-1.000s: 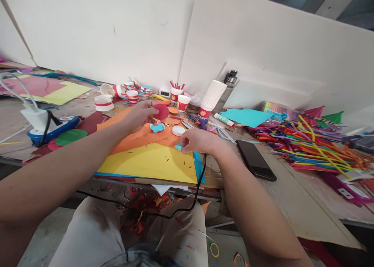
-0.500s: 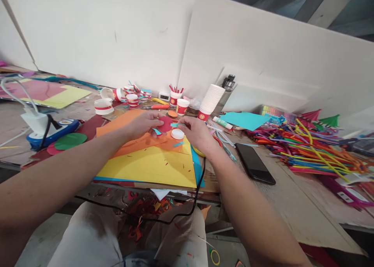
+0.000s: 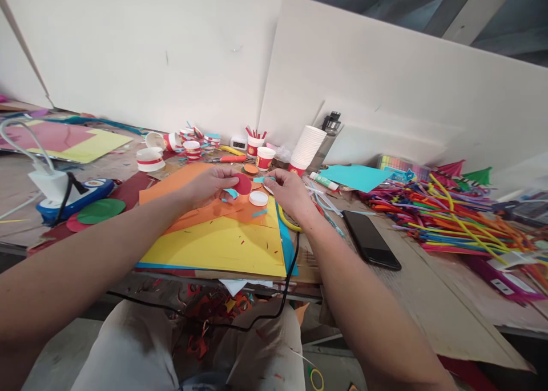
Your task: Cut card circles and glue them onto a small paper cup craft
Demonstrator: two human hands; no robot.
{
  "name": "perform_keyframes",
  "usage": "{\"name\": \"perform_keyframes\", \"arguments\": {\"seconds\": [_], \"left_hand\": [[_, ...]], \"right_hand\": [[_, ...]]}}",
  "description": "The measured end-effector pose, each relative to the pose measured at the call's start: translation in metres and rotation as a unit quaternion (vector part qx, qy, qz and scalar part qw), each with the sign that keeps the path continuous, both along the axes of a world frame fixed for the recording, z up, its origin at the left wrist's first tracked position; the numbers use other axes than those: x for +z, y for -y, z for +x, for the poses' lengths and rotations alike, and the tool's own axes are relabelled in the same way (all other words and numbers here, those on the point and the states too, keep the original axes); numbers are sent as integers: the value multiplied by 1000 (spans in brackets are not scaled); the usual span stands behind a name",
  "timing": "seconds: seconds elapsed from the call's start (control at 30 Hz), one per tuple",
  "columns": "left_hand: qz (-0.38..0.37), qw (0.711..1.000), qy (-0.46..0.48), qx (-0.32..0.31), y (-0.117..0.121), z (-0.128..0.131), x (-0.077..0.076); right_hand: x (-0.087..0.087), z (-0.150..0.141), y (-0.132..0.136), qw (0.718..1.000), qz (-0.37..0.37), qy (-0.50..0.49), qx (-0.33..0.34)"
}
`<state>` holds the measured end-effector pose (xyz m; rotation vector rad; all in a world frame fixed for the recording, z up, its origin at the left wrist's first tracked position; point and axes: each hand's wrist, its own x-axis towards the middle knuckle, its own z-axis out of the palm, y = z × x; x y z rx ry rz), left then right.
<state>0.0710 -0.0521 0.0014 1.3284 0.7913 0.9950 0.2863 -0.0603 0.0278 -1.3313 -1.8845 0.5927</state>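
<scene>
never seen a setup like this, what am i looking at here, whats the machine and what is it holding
No machine here: just a person's two bare hands, seen by a camera worn on their head, looking forward and down.

The left hand holds a red paper disc; the right hand pinches a blue strip.

Under and around them lie a yellow sheet, orange paper and a white round piece. Farther back stand stacked cups; a phone lies to the right.

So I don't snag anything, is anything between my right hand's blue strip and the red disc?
Nothing visible stands between the blue strip in your right hand and the red disc in your left hand; the white round piece lies nearer you.
</scene>
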Motion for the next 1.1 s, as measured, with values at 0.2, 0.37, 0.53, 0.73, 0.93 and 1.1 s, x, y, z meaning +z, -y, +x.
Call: {"name": "perform_keyframes", "arguments": {"seconds": [0.2,0.37,0.53,0.73,0.93,1.1], "left_hand": [[-58,987,151,10,-1,3,2],[-131,971,200,7,2,6,10],[-153,971,184,-9,5,6,14],[-143,974,177,-14,7,5,16],[-129,978,159,-29,5,2,12],[-121,976,174,-47,0,-3,9]], "right_hand": [[-7,-2,-2,1000,5,-4,28],[-9,-5,0,999,-2,-2,52],[-2,-2,5,993,-59,1,99],[-1,-5,10,943,-160,167,240],[-1,-1,6,972,-120,145,141],[3,23,-12,966,16,232,-113]]}}
